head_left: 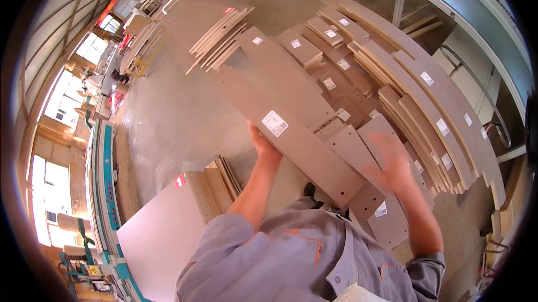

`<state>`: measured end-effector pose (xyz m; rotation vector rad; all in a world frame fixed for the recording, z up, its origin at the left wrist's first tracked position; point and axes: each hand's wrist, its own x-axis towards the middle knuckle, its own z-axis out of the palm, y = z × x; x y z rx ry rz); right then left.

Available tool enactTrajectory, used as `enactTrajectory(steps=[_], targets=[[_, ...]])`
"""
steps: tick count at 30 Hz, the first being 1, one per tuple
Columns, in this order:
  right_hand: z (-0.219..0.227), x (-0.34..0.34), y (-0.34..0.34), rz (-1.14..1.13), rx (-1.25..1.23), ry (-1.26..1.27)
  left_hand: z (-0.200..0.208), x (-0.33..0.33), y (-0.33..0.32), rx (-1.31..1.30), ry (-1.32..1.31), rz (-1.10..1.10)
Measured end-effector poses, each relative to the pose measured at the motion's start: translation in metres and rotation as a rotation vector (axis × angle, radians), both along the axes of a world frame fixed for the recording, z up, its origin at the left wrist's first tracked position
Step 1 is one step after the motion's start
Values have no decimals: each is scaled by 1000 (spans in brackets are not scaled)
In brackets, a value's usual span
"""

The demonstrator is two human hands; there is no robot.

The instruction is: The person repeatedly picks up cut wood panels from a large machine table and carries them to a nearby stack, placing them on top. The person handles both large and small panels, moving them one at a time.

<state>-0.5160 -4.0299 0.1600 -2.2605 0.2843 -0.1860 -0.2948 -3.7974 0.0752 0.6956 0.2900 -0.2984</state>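
Observation:
My left hand (265,146) grips the left edge of a long, narrow brown board (305,148), its fingers partly hidden beneath. The board slants from the upper left down toward my waist. A white label (274,123) sits on its face, and a small dark hole shows near its lower end. My right hand (393,166) is blurred by motion, with thumb and fingers apart and nothing seen in it. It hovers over shorter brown panels (358,148) to the right of the board. Another labelled panel (389,224) lies below, close to my legs.
Stacks of labelled brown boards (417,108) spread across the right side. A larger panel stack (204,21) stands far left of them. Near my left elbow is a pile of pale-topped sheets (162,234), beside a teal-and-white machine (106,173). Grey concrete floor (168,117) lies between.

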Motion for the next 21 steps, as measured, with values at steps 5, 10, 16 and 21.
enactTrajectory(steps=[5,10,16,21], targets=[[7,46,95,232,-279,-54,-23,13,4,19,-53,-45],[-17,79,123,139,-425,-79,-25,36,11,-29,-17,-67],[-24,141,147,-6,-252,-61,-53,105,31,-80,-14,-124],[-25,199,166,-57,-137,-33,-65,172,57,-143,-120,-303]])
